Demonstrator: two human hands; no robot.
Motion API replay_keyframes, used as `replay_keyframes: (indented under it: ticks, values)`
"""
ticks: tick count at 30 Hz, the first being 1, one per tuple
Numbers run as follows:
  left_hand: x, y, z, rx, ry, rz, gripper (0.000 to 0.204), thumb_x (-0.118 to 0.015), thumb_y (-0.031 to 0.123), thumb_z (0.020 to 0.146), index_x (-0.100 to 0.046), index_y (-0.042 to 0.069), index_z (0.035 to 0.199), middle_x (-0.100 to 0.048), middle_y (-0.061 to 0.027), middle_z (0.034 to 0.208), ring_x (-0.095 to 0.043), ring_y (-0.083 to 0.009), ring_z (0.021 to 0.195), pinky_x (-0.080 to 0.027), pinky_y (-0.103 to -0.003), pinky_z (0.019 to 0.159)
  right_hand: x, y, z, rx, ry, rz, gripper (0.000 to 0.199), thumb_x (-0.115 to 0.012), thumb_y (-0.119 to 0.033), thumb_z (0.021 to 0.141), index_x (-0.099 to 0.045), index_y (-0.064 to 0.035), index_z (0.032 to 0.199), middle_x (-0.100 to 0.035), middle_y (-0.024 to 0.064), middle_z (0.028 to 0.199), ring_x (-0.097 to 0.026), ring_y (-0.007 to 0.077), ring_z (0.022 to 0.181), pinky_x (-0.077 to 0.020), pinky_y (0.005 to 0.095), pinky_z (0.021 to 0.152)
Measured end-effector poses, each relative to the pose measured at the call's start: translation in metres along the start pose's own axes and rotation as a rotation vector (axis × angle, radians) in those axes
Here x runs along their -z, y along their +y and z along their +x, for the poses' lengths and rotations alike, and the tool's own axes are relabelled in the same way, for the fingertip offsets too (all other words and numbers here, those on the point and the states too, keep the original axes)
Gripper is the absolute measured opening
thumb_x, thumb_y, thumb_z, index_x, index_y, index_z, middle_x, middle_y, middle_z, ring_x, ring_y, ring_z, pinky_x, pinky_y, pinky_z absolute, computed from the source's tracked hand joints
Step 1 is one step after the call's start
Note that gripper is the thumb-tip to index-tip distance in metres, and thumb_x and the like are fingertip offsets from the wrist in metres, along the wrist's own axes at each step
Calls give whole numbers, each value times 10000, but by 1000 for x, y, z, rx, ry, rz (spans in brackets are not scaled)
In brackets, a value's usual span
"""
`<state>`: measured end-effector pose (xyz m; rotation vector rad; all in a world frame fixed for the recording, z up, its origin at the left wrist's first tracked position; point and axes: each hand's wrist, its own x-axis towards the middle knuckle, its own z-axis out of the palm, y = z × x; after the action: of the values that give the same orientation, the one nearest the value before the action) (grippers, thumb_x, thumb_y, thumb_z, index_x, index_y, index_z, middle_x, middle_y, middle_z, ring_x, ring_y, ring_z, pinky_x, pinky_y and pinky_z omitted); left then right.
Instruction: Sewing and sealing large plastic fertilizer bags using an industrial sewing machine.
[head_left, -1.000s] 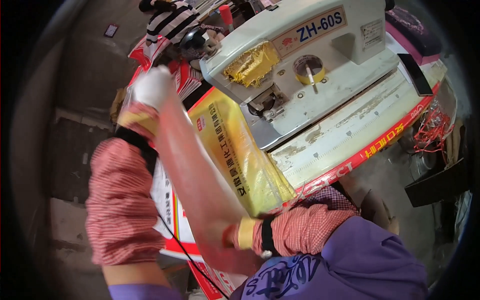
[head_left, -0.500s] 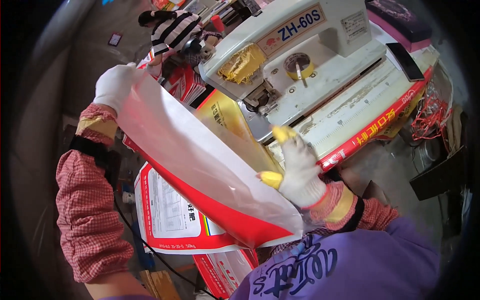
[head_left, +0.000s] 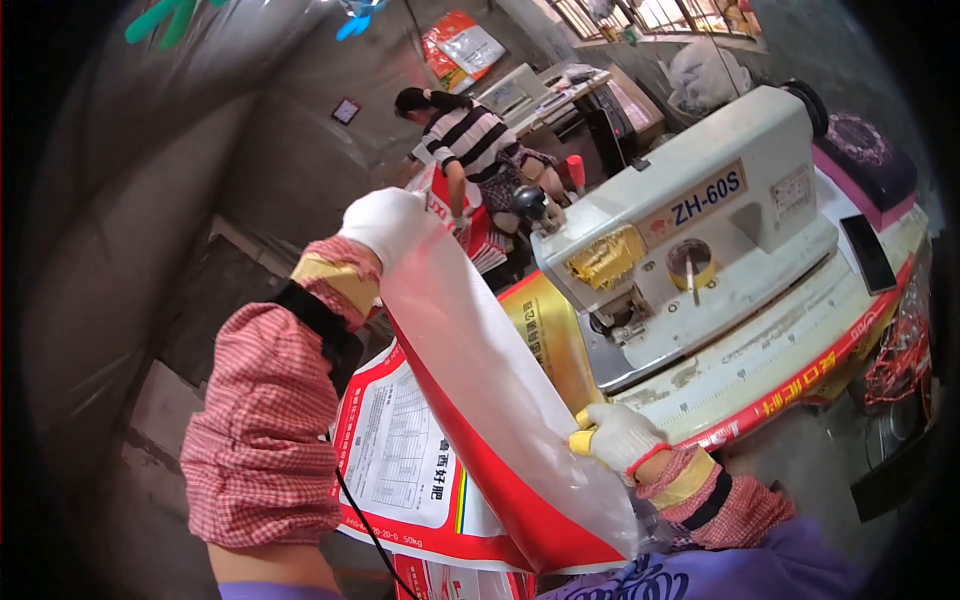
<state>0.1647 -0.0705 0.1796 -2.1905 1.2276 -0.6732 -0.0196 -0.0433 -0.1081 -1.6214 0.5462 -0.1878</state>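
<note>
A red and white woven sack [head_left: 500, 370] with a shiny clear film liner slants across the middle, its pale inner side turned up. My left hand [head_left: 385, 230], in a white glove, is closed on the sack's upper far end. At the sack's right edge, near its lower end, my right hand [head_left: 622, 440] has its yellow-tipped glove fingers drawn together on the film. Just beyond the sack stands a pale industrial sewing machine [head_left: 745, 215], its head wrapped with yellow woven cloth [head_left: 607, 258]. A gold sheet [head_left: 548, 330] lies between sack and machine.
On the machine bed are a tape roll [head_left: 692, 262] and, farther right, a black phone [head_left: 868, 253]. More printed sacks [head_left: 395, 460] lie below mine. A black cord [head_left: 365, 520] hangs at lower left. Another person [head_left: 470, 140] in a striped top bends over sacks behind.
My right hand's spread fingers have come together at the sack's edge. The view has tilted up, showing more of the room; my left hand still grips the far end.
</note>
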Motion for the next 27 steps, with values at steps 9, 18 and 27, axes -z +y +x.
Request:
replay_keyframes:
  ticks: [9,18,27]
  values:
    - [-95,42,57,162,683,-30,119,-506,152,747,-615,106,757,-625,-56,706,-638,-246,669,-514,-360,578,-45,-76,-24,541,342,-72,111,-446,-145,821,-508,-79,885,-576,167,769,-578,345,695,-440,427,587]
    - [-273,179,2,-442,484,-397,144,-511,132,746,-574,123,876,-583,-77,709,-597,-260,573,-480,-378,473,40,93,-124,-369,141,375,144,-544,-162,824,-599,-37,869,-601,42,764,-525,106,693,-439,260,654]
    - [-287,172,15,-564,414,-813,200,-564,131,707,-622,160,897,-592,-99,765,-593,-294,724,-486,-379,623,39,64,-124,-2,276,-540,127,-571,-103,731,-634,-60,833,-615,86,658,-608,226,595,-493,320,581]
